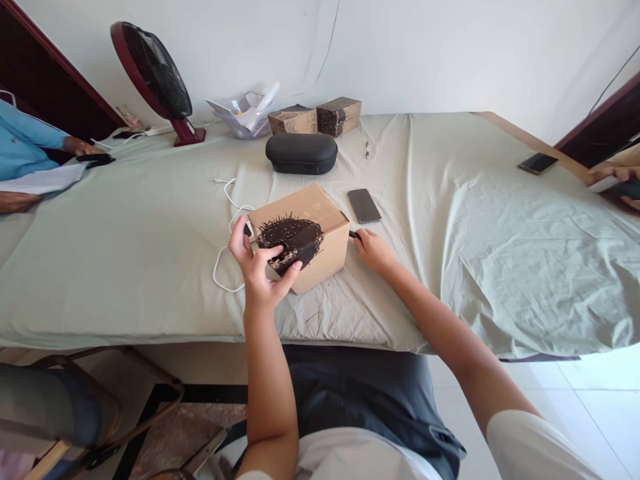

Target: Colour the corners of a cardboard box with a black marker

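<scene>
A brown cardboard box (334, 252) sits on the cloth in front of me, with a dark, bristly patch (295, 235) on the side by my left hand. My left hand (261, 267) is spread at that side, thumb and a finger touching the dark patch. At the box's right edge, my right hand (373, 249) is closed around a thin dark pen-like stick (354, 235), its tip close to the cardboard. A dark phone (365, 206) lies just beyond my right hand. Behind my left hand, a white cable (216, 272) curls on the cloth.
A black case (301, 154), two smaller cardboard boxes (339, 116), a plastic basket (245, 123) and a red fan (189, 133) stand toward the wall. Another person's hand (83, 147) is at the left; someone else's hands (617, 177) are at the right, near another phone (538, 163).
</scene>
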The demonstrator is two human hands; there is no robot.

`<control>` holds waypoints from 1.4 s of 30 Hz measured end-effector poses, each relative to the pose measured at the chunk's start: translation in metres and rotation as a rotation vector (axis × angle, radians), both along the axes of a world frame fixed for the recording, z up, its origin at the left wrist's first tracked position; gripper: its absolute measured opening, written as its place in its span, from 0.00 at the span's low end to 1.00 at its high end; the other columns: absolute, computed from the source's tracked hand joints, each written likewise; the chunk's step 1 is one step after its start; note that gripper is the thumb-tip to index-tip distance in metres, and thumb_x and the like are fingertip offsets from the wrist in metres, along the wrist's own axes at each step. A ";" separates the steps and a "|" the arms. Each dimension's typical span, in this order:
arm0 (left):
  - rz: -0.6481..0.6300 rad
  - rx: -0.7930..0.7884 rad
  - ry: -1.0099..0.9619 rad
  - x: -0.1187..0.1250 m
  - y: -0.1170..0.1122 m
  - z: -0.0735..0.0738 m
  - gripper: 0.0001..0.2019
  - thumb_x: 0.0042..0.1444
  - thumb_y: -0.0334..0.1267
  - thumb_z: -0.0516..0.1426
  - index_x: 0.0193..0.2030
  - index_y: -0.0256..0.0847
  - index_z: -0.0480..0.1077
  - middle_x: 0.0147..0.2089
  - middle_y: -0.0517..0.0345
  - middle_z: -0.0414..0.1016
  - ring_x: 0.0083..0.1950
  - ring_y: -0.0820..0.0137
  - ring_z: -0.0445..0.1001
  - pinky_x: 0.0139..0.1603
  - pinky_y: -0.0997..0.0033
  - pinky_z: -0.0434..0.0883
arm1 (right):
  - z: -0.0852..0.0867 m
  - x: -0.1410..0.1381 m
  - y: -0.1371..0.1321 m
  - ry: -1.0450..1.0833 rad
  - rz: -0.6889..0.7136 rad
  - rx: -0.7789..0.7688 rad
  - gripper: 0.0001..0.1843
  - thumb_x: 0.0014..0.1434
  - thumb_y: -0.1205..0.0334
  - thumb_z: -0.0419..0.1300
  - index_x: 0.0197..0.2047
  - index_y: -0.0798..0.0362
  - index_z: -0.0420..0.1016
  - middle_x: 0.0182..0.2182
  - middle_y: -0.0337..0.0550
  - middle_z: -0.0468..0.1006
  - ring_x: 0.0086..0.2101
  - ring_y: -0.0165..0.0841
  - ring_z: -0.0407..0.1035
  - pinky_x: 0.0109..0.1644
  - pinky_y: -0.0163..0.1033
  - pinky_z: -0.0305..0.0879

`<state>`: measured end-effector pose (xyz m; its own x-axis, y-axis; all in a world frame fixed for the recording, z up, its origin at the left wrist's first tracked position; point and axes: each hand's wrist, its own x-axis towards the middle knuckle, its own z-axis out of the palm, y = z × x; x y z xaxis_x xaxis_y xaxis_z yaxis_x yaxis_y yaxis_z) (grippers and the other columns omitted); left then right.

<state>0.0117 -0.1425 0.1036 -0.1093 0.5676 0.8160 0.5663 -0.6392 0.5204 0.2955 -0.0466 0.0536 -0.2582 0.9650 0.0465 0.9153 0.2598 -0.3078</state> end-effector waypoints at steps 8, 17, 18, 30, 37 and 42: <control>-0.033 0.015 0.018 0.003 0.011 -0.001 0.19 0.56 0.56 0.70 0.33 0.44 0.72 0.75 0.51 0.62 0.82 0.43 0.52 0.83 0.33 0.49 | -0.001 -0.004 -0.003 -0.050 -0.019 -0.049 0.18 0.80 0.55 0.48 0.60 0.50 0.76 0.48 0.51 0.84 0.41 0.46 0.77 0.38 0.42 0.60; 0.056 0.247 0.215 -0.003 0.025 0.004 0.19 0.59 0.52 0.65 0.27 0.43 0.69 0.67 0.49 0.74 0.72 0.45 0.66 0.73 0.36 0.67 | 0.020 -0.004 -0.017 -0.156 -0.107 -0.129 0.34 0.75 0.63 0.52 0.82 0.45 0.57 0.50 0.59 0.83 0.43 0.50 0.80 0.44 0.44 0.66; 0.050 0.250 0.242 -0.005 0.026 0.006 0.20 0.60 0.54 0.64 0.26 0.43 0.68 0.66 0.49 0.75 0.71 0.44 0.67 0.72 0.36 0.67 | 0.025 0.000 -0.020 -0.122 -0.103 -0.147 0.37 0.73 0.69 0.52 0.82 0.44 0.57 0.50 0.59 0.82 0.43 0.48 0.80 0.44 0.43 0.66; -0.301 -0.200 0.022 -0.032 0.031 -0.031 0.69 0.49 0.69 0.71 0.84 0.54 0.32 0.84 0.31 0.37 0.83 0.38 0.54 0.75 0.38 0.66 | 0.064 0.023 -0.045 1.250 0.067 -0.034 0.16 0.55 0.60 0.69 0.45 0.50 0.70 0.36 0.41 0.84 0.24 0.27 0.71 0.25 0.31 0.64; 0.178 -0.268 0.060 0.014 0.000 0.005 0.67 0.42 0.50 0.75 0.84 0.53 0.41 0.74 0.39 0.49 0.79 0.36 0.51 0.78 0.28 0.54 | 0.111 -0.050 -0.101 1.006 0.397 0.618 0.20 0.78 0.47 0.56 0.57 0.50 0.80 0.26 0.37 0.78 0.23 0.29 0.70 0.28 0.35 0.68; 0.393 -0.286 0.035 0.041 -0.028 0.024 0.60 0.45 0.55 0.75 0.82 0.50 0.53 0.74 0.37 0.52 0.74 0.29 0.56 0.76 0.23 0.52 | 0.126 -0.097 -0.113 0.816 0.553 0.884 0.08 0.71 0.63 0.60 0.49 0.54 0.80 0.27 0.39 0.77 0.23 0.29 0.69 0.27 0.36 0.66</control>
<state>0.0523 -0.1701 0.1274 -0.3361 0.6908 0.6402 0.7563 -0.2071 0.6206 0.1985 -0.1600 0.1800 -0.2034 0.3065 0.9299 0.2583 0.9329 -0.2509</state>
